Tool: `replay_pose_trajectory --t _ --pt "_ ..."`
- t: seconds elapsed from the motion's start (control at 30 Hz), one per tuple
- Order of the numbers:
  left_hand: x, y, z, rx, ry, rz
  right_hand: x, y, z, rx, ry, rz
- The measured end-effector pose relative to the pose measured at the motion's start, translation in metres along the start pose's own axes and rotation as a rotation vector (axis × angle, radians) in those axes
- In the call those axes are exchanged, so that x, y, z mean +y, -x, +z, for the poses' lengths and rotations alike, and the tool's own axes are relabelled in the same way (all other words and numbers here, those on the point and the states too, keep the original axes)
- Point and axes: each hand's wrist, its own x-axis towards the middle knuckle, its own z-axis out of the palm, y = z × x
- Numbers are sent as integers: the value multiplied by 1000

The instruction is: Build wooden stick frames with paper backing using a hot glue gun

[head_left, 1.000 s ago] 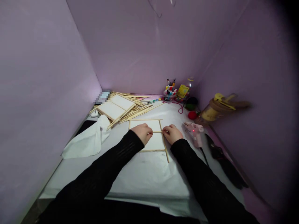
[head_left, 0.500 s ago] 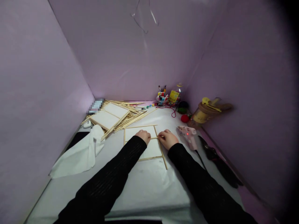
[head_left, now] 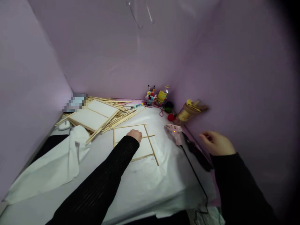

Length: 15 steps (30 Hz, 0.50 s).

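Note:
A thin wooden stick (head_left: 148,136) lies crosswise over a white panel (head_left: 145,147) edged with similar sticks, its right end sticking out past the side stick. My left hand (head_left: 135,135) is closed on this stick, with its fingers mostly hidden behind the knuckles. Off to the right, my right hand (head_left: 219,143) is raised away from the panel, slightly blurred. Its fingers are half curled with a gap by the thumb, and nothing shows in them. Nearest to it are a pink glue gun (head_left: 175,132) with a lit red light and a black object (head_left: 198,153).
Loose wooden sticks (head_left: 126,116) and a stick-framed white panel (head_left: 100,109) fill the back left. White cloth (head_left: 61,159) lies at left. A cup of pens (head_left: 151,97), red yarn (head_left: 171,117) and a tan container (head_left: 186,114) stand along the back right. A black cord (head_left: 193,172) trails over the edge.
My right hand has let go of the stick and moved right, past the glue gun. My left hand stays on the stick. The view has turned to the right.

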Motion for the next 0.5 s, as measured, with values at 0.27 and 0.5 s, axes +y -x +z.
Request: replay_pose_trajectory --t 0.27,0.5 --pt "0 -2 -2 -15 -46 14 77 46 83 -295 316 146" --pt "1 -1 1 -52 -83 17 77 56 99 -256 380 171"
